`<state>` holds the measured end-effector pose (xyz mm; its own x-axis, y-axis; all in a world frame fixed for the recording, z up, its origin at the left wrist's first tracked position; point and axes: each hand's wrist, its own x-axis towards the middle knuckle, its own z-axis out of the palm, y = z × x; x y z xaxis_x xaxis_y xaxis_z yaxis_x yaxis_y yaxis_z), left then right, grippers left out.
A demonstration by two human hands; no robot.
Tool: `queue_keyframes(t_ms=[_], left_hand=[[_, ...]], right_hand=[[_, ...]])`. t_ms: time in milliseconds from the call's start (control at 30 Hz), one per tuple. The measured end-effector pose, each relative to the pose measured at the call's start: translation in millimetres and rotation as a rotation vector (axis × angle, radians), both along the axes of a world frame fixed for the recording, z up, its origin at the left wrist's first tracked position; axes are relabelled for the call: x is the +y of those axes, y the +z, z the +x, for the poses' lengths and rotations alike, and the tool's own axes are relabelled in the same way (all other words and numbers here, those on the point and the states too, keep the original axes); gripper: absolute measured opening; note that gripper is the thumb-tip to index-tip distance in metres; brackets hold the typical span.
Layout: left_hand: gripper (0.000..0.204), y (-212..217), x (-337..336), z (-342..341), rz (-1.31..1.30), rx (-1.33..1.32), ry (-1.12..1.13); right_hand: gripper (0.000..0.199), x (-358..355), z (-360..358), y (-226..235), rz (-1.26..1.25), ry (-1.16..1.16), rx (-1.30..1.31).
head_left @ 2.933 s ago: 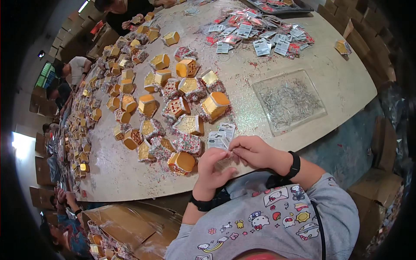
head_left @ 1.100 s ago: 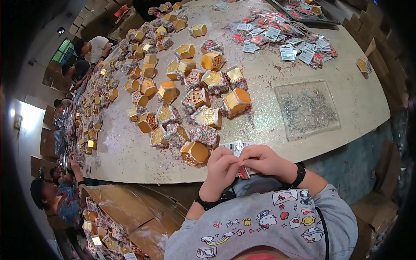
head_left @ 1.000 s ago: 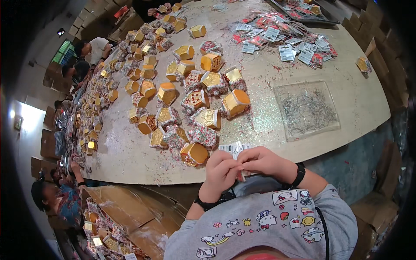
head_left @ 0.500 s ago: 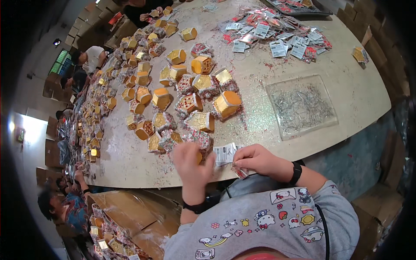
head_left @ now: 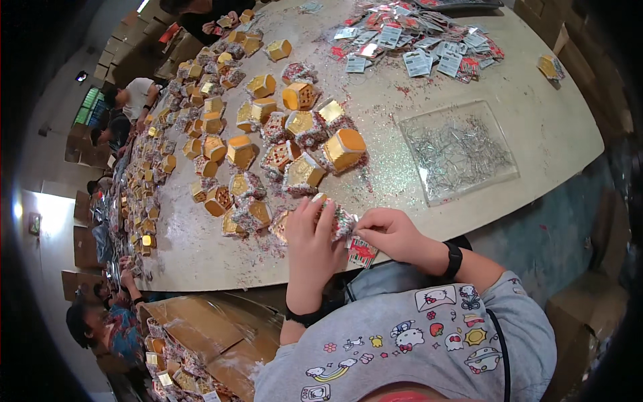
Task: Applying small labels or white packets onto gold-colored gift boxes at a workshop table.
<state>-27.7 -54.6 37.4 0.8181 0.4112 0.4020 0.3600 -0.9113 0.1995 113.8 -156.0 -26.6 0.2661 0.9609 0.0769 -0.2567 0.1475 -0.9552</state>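
My left hand (head_left: 312, 238) is wrapped over a small glitter-trimmed house ornament (head_left: 343, 223) close to the table's near edge. Most of that ornament is hidden behind the fingers. Right beside it, my right hand (head_left: 392, 234) is closed in a pinch against the ornament's side. A red-and-white printed card tag (head_left: 362, 251) hangs below those fingertips; its fastening is too small to make out. Just beyond my left hand lies a gold-based ornament (head_left: 304, 173), among several others with gold bases and frosted, speckled edges.
A clear shallow tray (head_left: 462, 153) of thin metal wire pieces sits at the right. Card tags (head_left: 418, 61) form a heap at the far side. One lone ornament (head_left: 551, 68) rests near the right edge. A cardboard box (head_left: 214, 328) of ornaments stands at lower left. Other people work along the table.
My left hand has come down from a blurred reach onto an ornament and brought it to my right hand. The tag now shows its red face; the white cards beside it are no longer visible.
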Motion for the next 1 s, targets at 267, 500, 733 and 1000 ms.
queue_keyframes(t_ms=[267, 500, 733, 1000], left_hand=[[0.065, -8, -6, 0, 0.019, -0.106, -0.006], [0.061, -12, -6, 0, 0.054, -0.142, -0.016], [0.060, -15, -6, -2, 0.059, -0.156, -0.015], [0.060, -18, -8, -5, 0.177, -0.124, 0.016]], right_hand=[[0.010, 0, 1, 5, -0.048, -0.134, -0.167], [0.010, 0, 1, 3, -0.059, -0.157, -0.141], [0.010, 0, 0, 1, -0.085, -0.161, -0.108], [0.008, 0, 2, 5, -0.087, -0.139, -0.120]])
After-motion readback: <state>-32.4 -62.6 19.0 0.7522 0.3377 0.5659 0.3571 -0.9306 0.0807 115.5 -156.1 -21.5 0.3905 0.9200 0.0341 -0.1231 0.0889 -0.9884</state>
